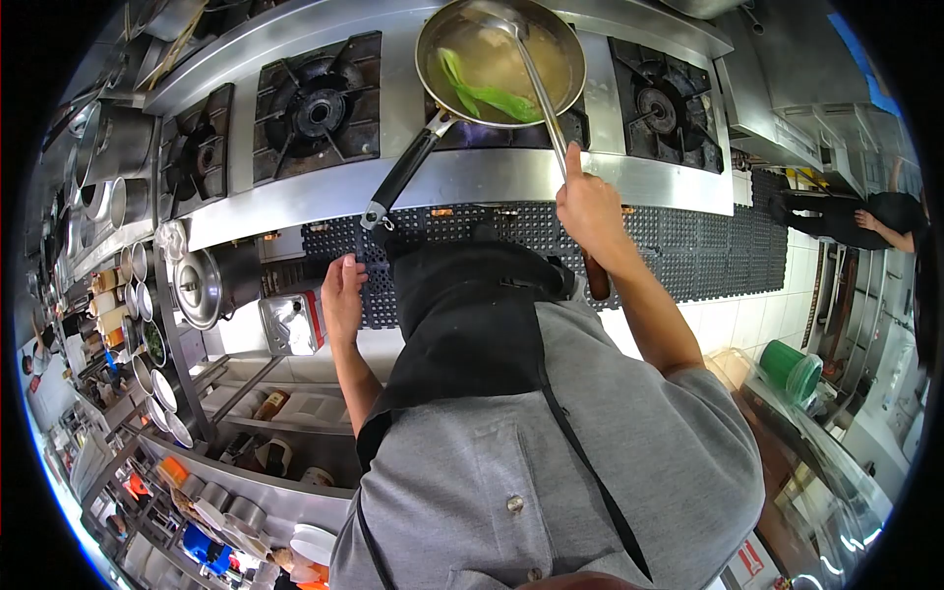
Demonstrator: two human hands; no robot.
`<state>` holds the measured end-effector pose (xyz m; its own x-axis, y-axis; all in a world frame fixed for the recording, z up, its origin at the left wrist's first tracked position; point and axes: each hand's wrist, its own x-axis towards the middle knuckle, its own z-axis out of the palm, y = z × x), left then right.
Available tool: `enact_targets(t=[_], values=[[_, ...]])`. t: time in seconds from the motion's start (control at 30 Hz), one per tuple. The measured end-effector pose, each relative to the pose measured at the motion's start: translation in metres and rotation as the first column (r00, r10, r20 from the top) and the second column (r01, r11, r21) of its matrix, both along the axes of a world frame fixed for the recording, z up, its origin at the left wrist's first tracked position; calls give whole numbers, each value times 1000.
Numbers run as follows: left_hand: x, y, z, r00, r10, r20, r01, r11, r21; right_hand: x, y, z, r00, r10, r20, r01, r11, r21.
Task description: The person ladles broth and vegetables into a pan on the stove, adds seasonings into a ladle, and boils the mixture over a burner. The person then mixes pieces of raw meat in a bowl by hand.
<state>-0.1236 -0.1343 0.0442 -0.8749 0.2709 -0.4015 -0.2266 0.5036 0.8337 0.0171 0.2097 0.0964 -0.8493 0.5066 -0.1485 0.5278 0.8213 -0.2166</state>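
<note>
My right hand (592, 214) is wrapped round the long handle of a metal ladle (539, 87), its index finger stretched along the shaft. The ladle's brown grip end sticks out below the hand. Its bowl lies in cloudy, yellowish broth (492, 61) in a frying pan (423, 84) on the middle burner. Long green leaves (497, 101) float at the near side of the broth. The pan's black handle (411, 167) points toward my left side. My left hand (342, 295) hangs open below the handle's end, apart from it, and holds nothing.
Burners flank the pan at left (320, 111) and right (659, 106). A large lidded pot (202, 285) and shelves with several bowls stand at left. Black rubber matting (688, 251) covers the floor. Another person (875, 218) stands far right, near a green container (787, 369).
</note>
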Motion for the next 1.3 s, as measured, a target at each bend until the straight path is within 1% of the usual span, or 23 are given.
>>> enact_targets(t=[0.03,0.17,0.37,0.57,0.63,0.77,0.83,0.87,0.97,1.03,1.07,1.1,1.13,1.3], values=[[0,0,1,1000,0,2,0,1000,-1,1,-1,-3,1000,11,-5,-11,1000,23],[0,1,2,1000,-6,-6,6,1000,6,1,-5,-7,1000,-14,-27,15,1000,19],[-1,1,2,1000,-6,-13,6,1000,8,5,-7,-19,1000,-23,4,23,1000,17],[-1,0,3,1000,-3,-11,3,1000,5,9,-6,-27,999,-29,-42,30,999,22],[-1,-1,3,1000,-6,-15,6,1000,12,14,-3,-27,985,-33,-171,29,999,-28],[1,0,9,999,28,-25,-28,999,20,16,-2,-23,979,-75,-192,72,997,-25],[1,1,10,999,42,-10,-42,999,17,18,-1,-21,950,-102,-294,104,994,-9],[1,0,9,999,42,-10,-42,999,17,18,1,-17,951,-103,-293,105,994,-9],[0,0,7,1000,7,9,-7,1000,-9,19,4,-5,938,-104,-332,91,994,-54],[-1,2,8,1000,-8,9,8,1000,-13,18,4,-1,918,-151,-367,103,984,-148],[-2,4,8,1000,-7,9,7,1000,-12,17,2,4,918,-150,-368,102,984,-147],[-2,5,9,1000,-2,1,2,1000,6,14,0,11,900,-259,-351,149,939,-311],[-3,6,9,1000,3,-7,-3,1000,23,12,-2,14,877,-363,-315,190,864,-466],[-5,5,7,1000,-6,-9,7,1000,10,5,5,4,870,-332,-365,135,871,-472]])
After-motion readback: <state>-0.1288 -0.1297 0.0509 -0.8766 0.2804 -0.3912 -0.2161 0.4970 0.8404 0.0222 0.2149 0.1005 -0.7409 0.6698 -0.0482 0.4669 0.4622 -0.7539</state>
